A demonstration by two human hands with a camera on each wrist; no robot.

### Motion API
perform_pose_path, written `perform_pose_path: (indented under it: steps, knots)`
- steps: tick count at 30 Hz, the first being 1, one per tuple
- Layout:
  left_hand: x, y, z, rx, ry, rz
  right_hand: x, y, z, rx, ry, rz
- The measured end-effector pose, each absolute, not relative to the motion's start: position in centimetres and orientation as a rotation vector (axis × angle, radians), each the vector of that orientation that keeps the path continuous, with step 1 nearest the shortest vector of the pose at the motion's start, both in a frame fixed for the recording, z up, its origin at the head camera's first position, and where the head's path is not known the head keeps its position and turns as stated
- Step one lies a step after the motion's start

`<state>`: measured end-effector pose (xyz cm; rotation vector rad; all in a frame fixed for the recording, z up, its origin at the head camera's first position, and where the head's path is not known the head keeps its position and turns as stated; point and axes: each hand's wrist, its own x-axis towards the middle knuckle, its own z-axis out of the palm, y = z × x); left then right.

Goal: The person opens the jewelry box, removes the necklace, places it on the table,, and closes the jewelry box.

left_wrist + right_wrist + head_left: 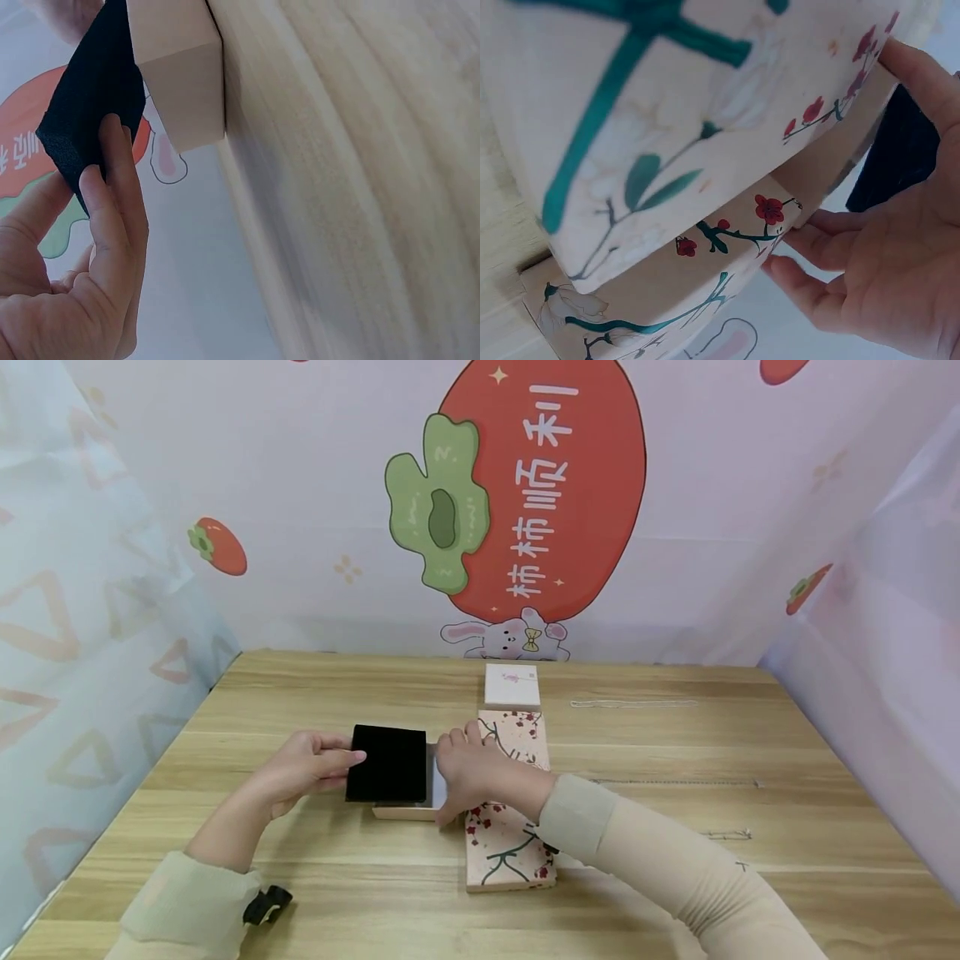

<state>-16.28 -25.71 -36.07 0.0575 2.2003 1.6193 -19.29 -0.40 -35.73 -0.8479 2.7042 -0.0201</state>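
Note:
My left hand (pixel 303 768) pinches a square black foam pad (pixel 388 764) at its left edge, thumb on top. The left wrist view shows the pad (pixel 101 97) tilted, between thumb and fingers, beside the plain wall of an open box (pixel 184 90). In the head view the pad covers much of this box (pixel 405 814), leaving a pale strip of its inside visible on the right. My right hand (pixel 468 772) holds the box's right end, thumb near and fingers far. Flower-printed boxes (pixel 667 150) fill much of the right wrist view, beside my right fingers.
Flower-printed boxes (pixel 510 856) stand in a line right of the open box, with a small white box (pixel 512 685) behind. On the table's right lie a pale chain (pixel 633 703), a thin dark chain (pixel 678 783) and a short chain (pixel 727 836). A printed backdrop encloses the table.

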Motion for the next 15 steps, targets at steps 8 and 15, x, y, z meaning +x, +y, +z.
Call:
perform_pose_path:
  steps: [8, 15]
  knots:
    - [-16.0, -25.7, -35.3, 0.056, 2.203, 1.643, -19.8, 0.4, -35.7, -0.849, 2.711, -0.448]
    - [-15.5, -25.1, -33.7, 0.063, 2.269, 1.665, -19.6, 1.8, -34.9, -0.845, 2.588, -0.842]
